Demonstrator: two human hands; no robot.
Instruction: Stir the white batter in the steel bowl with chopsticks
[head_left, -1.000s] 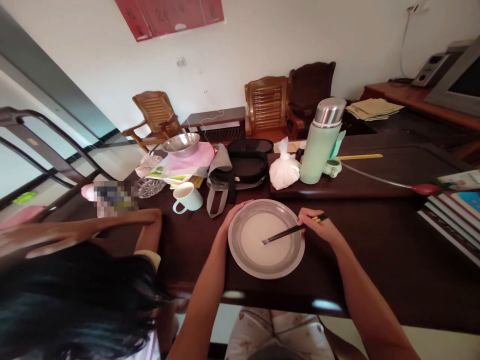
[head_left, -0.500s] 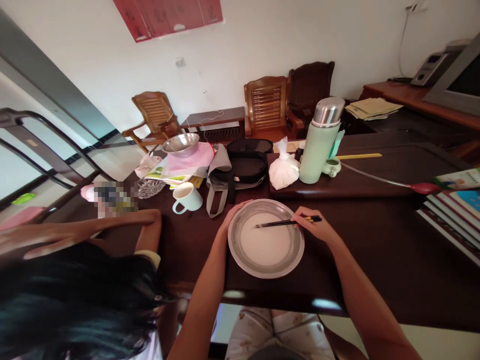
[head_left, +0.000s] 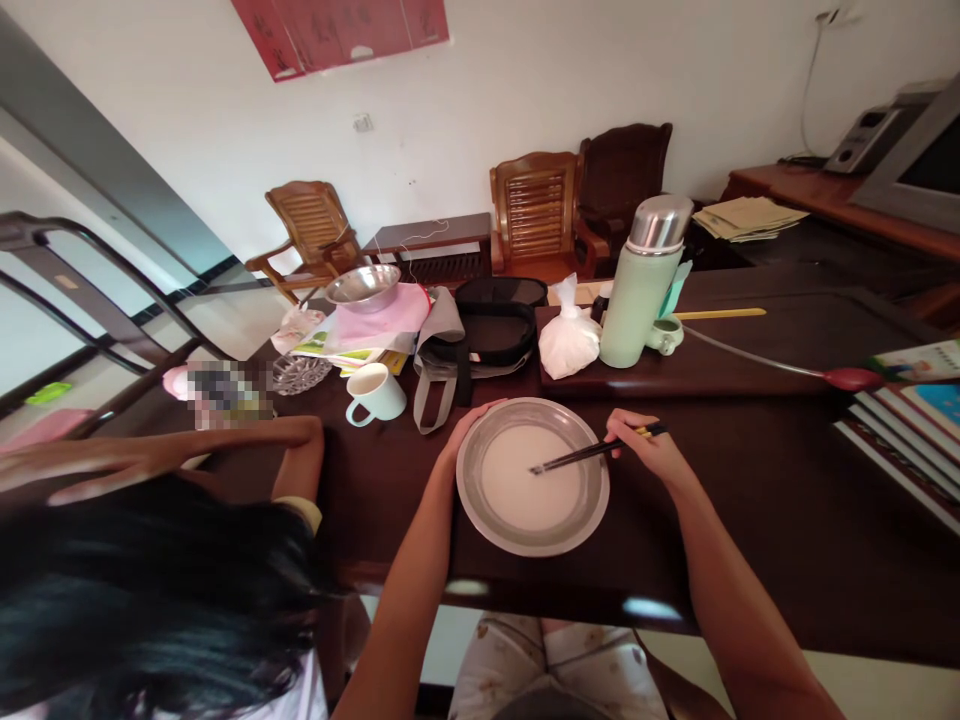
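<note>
at the bottom centre of the frame the wearer's pale patterned shorts [head_left: 502,665] show under the edge of the dark table [head_left: 390,520], and at lower left another person's dark-haired head [head_left: 150,590] hides much of the tabletop, with that person's bent arm [head_left: 300,465] beyond it. just right of centre, on the table, sits the metal basin [head_left: 534,545] of milky white liquid [head_left: 525,505]. the left hand [head_left: 460,437] lies along its left outer side; the rim covers most of the fingers, so i cannot tell if they grip. the right hand [head_left: 639,440] has its fingers clamped on black chopsticks [head_left: 574,457], tips at the liquid; whether they dip under is hard to make out. left of centre stands a white mug [head_left: 382,395], and a blurred-out patch masks something further left. past the basin, a grey strap [head_left: 437,395] and black bag [head_left: 495,335], a tied bag of white powder [head_left: 568,345] and a green thermos [head_left: 634,305] crowd the middle, the thermos partly covering a small cup [head_left: 666,337]. at right a book stack [head_left: 907,440] is cut by the frame, as are the television [head_left: 922,150] and, at the top, a red poster [head_left: 341,35].
</note>
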